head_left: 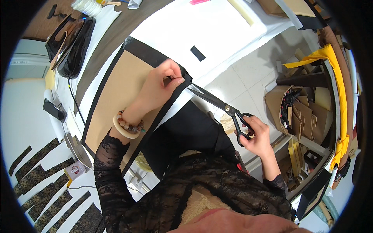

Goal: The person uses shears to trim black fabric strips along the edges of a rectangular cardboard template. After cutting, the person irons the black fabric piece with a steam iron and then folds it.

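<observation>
A tan board (118, 83) edged with a black strip (145, 52) slants across my lap and the table. My left hand (161, 83) rests over its upper right corner, thumb and fingers pinched on the black edging there. My right hand (254, 136) grips the handles of black-handled scissors (229, 108). Their long blades point up and left, with the tips at the corner close to my left fingertips. Whether the blades touch the edging I cannot tell. A small black scrap (197, 53) lies on the white tabletop (171, 29) beyond the corner.
An iron-like black appliance (74, 46) stands at the upper left, with a phone (54, 110) below it. Patterned dark pieces (50, 198) lie at the lower left. A cardboard box (274, 103) of offcuts and a yellow-draped rack (336, 97) stand at the right.
</observation>
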### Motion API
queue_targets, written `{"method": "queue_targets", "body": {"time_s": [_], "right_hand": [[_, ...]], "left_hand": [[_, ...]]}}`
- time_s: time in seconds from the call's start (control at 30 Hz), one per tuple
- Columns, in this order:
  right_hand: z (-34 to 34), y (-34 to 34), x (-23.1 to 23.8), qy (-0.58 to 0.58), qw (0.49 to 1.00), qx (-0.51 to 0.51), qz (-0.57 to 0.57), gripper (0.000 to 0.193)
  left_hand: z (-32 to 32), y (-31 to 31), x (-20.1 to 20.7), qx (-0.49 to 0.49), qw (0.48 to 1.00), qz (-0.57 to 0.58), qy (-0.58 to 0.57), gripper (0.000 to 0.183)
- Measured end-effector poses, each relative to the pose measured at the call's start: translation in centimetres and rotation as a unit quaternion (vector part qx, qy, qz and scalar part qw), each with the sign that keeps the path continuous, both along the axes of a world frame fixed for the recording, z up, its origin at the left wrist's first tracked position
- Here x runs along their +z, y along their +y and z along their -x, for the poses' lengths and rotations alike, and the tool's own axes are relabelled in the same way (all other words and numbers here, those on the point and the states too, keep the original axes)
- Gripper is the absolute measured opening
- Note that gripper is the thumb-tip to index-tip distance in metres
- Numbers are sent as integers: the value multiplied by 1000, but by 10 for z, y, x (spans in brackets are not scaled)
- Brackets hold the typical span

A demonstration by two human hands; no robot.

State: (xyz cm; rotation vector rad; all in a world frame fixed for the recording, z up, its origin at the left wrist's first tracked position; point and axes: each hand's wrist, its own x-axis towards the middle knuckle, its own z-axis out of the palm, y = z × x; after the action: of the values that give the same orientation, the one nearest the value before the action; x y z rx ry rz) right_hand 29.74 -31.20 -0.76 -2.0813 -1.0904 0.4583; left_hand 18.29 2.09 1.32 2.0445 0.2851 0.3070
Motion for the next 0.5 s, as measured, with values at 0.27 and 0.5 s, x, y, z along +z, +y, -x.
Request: {"method": "queue_targets", "body": {"time_s": [0.27, 0.5], "right_hand": [[11, 5, 2, 131, 991, -16, -8, 36], [14, -6, -6, 206, 976, 12, -67, 33]], "left_hand": [[12, 1, -10, 4, 999, 37, -25, 12], [14, -5, -4, 61, 998, 27, 18, 21]]}}
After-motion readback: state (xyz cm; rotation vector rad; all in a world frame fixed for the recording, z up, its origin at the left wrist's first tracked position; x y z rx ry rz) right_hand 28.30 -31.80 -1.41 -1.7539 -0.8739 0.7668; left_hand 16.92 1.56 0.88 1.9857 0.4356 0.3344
